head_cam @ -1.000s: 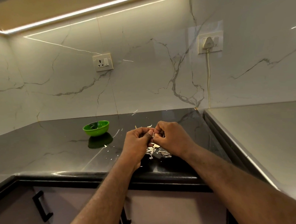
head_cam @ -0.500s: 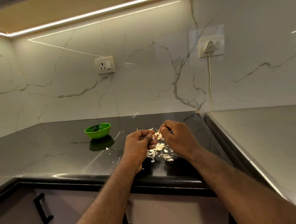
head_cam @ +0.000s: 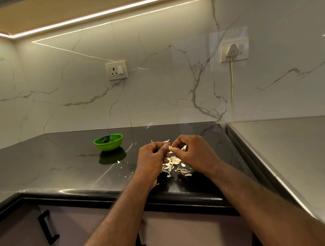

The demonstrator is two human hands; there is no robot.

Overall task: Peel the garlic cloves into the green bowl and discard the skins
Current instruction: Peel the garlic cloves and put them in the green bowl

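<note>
A small green bowl (head_cam: 108,142) stands on the black counter (head_cam: 65,166), left of my hands. My left hand (head_cam: 152,159) and my right hand (head_cam: 193,153) meet above a pile of pale garlic skins (head_cam: 174,165). Between their fingertips they pinch a small garlic clove (head_cam: 170,149), mostly hidden by the fingers. My left thumb presses against it. Loose skin flakes lie scattered on the counter towards the bowl.
A steel surface (head_cam: 293,153) adjoins the counter on the right. Two wall sockets sit on the marble backsplash, the right one (head_cam: 233,50) with a white plug and cable running down. A cabinet handle (head_cam: 47,227) is below the counter's front edge.
My hands have stayed together over the skin pile, fingers shifting slightly on the clove. The view has tilted a little, so the scene sits lower in frame.
</note>
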